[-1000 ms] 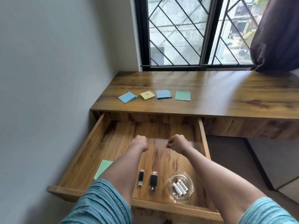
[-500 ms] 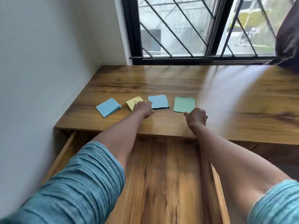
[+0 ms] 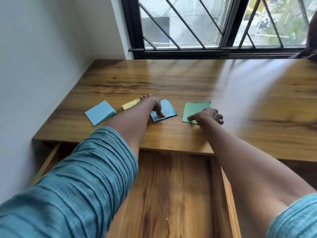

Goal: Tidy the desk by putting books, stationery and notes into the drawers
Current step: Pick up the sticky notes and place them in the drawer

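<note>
Two notes lie just beyond the drawer (image 3: 171,194). My left hand (image 3: 153,104) thumbs the blue pad (image 3: 169,109), grip I cannot tell; my right hand (image 3: 208,115), relaxed, touches the green note (image 3: 197,108). I'd slide each drawerward, then pinch.

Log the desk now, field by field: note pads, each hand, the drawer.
Desk: brown wooden desktop by a window
Pads, left to right: light blue square sticky pad; yellow sticky pad; darker blue sticky pad; green square note
Left hand: thumb on the darker blue pad, fingers past the yellow pad
Right hand: fingertip on the green note's near corner; grip unclear
Drawer: wooden drawer, open below the desk edge
</note>
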`<state>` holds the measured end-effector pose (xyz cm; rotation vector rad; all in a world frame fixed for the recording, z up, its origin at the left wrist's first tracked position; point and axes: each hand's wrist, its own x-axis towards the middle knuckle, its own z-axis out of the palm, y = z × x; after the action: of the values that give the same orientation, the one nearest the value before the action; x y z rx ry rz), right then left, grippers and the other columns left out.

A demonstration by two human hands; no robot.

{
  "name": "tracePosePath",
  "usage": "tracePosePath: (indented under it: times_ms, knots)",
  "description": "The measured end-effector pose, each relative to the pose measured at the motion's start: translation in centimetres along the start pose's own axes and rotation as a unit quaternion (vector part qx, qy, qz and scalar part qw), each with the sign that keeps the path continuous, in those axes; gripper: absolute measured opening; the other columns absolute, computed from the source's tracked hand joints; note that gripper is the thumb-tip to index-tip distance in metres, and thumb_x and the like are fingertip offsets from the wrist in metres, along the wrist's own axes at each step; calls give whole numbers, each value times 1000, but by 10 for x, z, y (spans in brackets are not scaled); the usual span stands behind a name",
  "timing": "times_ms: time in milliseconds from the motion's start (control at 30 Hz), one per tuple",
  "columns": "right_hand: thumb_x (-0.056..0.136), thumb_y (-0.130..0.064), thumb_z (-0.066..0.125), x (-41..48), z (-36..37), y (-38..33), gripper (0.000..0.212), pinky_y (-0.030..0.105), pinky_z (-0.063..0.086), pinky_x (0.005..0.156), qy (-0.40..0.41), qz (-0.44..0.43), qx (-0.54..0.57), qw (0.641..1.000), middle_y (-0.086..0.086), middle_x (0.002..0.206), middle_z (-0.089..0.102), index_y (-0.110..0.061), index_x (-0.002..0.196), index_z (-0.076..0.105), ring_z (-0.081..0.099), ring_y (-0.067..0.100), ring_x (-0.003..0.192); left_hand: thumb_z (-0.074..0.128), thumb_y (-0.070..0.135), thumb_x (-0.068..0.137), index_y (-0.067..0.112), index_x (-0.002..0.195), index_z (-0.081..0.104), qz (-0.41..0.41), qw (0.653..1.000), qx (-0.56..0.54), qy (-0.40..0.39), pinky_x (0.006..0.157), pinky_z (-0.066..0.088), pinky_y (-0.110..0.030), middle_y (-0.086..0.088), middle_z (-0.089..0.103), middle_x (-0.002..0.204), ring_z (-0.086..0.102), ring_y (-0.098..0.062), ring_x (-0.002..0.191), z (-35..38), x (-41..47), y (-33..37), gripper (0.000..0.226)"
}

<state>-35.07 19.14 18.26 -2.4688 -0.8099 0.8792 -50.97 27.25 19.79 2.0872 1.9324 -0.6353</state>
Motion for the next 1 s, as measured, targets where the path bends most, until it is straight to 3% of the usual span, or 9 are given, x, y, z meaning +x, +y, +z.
tracePosePath:
  times_ms: [67,167,267,400,500,700,800,867,1000]
  knots:
    - [68,-27,84,-5,-7,10,87,41,35,101,-4,-10,13,1000,23,135,31,3,129,31,35,35,125,72,52,75,14,144,29,-6,1000,-3,10,102,30,-34,-15,23,150,25,-33,135,2,-9,2,89]
    - [77,-7,76,-17,-11,31,67,42,41,97,12,-47,78,996,22,133,36,-3,125,30,43,37,122,63,45,86,12,137,38,-6,998,-16,65,106,26,-36,-17,31,145,28,-32,133,10,-27,8,65]
    - [86,2,59,-38,-23,61,41,40,45,93,20,-99,141,985,22,128,51,-6,117,33,52,38,118,47,25,98,6,137,36,-1,985,-120,123,107,29,-36,-20,38,143,34,-35,134,17,-61,11,44]
    - [85,0,60,-83,-34,108,46,37,47,87,-10,-163,160,974,22,123,58,-4,124,37,57,37,113,35,11,101,6,133,38,9,962,-222,156,95,41,-40,-24,51,130,49,-38,121,33,-118,-1,33]
    - [85,2,59,-117,-29,143,49,31,46,82,-36,-187,165,968,20,120,60,-5,128,37,58,34,110,34,9,100,8,136,37,12,968,-196,155,99,38,-39,-21,49,135,46,-36,124,60,-162,-8,36]
    - [88,1,58,-171,3,212,70,37,49,88,-90,-211,90,969,16,125,56,-17,146,24,57,31,112,26,4,97,26,141,34,9,978,-187,91,105,35,-45,-11,44,138,36,-32,129,154,-234,-18,50]
    - [88,2,53,-187,18,237,75,35,48,85,-100,-204,47,973,15,121,56,-23,150,18,56,30,109,28,13,100,32,144,33,1,983,-179,41,109,29,-48,-12,37,142,29,-33,133,192,-263,-22,48]
    - [88,3,50,-194,23,250,75,33,47,81,-100,-186,33,977,15,119,55,-25,150,18,56,29,107,38,30,100,35,147,27,-6,985,-171,-1,111,24,-50,-15,29,148,23,-35,137,208,-276,-22,49]
    - [90,1,51,-198,35,267,75,32,45,79,-113,-151,10,982,15,124,53,-22,151,14,55,28,111,65,51,81,34,152,4,30,995,-85,-50,112,20,-47,-17,12,155,13,-36,141,223,-285,-15,96]
